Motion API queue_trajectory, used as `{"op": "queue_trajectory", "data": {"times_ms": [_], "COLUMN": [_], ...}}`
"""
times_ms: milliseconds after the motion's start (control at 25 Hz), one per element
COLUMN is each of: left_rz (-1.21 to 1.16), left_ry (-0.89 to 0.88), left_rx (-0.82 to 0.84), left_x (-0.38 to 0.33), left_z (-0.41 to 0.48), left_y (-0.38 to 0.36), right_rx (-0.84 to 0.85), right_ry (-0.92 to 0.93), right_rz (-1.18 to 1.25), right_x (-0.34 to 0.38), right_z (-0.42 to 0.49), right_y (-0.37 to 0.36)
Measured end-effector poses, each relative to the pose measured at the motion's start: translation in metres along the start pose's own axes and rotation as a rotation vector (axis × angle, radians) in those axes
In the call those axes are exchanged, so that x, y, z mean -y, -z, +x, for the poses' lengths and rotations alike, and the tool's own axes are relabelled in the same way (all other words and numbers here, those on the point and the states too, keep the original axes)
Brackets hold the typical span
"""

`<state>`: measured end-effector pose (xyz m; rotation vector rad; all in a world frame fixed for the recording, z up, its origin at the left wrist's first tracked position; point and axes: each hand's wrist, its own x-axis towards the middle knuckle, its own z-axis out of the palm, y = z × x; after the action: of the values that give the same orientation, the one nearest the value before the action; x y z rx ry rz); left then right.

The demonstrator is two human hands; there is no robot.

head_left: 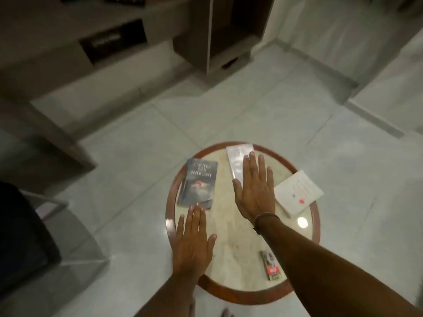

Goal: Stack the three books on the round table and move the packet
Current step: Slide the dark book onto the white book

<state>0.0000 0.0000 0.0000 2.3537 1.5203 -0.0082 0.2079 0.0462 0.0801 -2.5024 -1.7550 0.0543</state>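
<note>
Three books lie apart; both hands flat, grasping nothing; white book [298, 195] overhanging the worktop's [231, 227] right edge could fall if nudged.

Round table [170, 216]: three books [198, 182], packet [271, 268].

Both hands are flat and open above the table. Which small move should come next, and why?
Probably lower the right hand and close it on the pale book beneath its fingers. All three books lie apart, none stacked, and neither hand holds anything. The left hand hovers near the grey book.
</note>
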Motion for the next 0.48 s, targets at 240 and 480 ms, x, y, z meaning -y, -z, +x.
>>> {"op": "queue_trajectory", "data": {"times_ms": [240, 480], "left_rz": [0.034, 0.011], "left_ry": [0.007, 0.008], "left_rx": [0.124, 0.066], "left_x": [0.027, 0.042], "left_z": [0.000, 0.006], "left_y": [-0.118, -0.156], "right_rx": [0.142, 0.241], "right_ry": [0.076, 0.180], "right_rz": [0.019, 0.065], "right_x": [0.023, 0.037], "right_z": [-0.008, 0.017], "right_y": [-0.136, -0.204]}}
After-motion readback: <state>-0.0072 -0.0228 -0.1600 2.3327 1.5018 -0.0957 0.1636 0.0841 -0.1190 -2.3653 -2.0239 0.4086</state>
